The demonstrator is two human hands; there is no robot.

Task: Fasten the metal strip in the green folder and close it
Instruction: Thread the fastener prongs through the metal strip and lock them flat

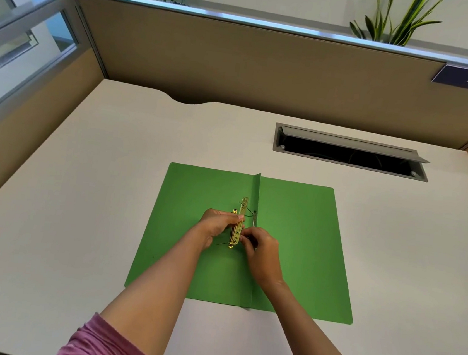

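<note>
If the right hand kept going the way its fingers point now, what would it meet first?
The right hand points up-left at the metal strip, which its fingertips already seem to touch; just beyond lies the left hand. Depth is unclear.

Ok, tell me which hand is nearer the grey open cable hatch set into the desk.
Right. The right hand sits on the open green folder below and left of the grey cable hatch; the left hand, gripping the gold metal strip, lies further left.

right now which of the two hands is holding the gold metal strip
The left hand: its fingers wrap the metal strip by the green folder spine. The right hand only pinches beside its lower end.
</note>
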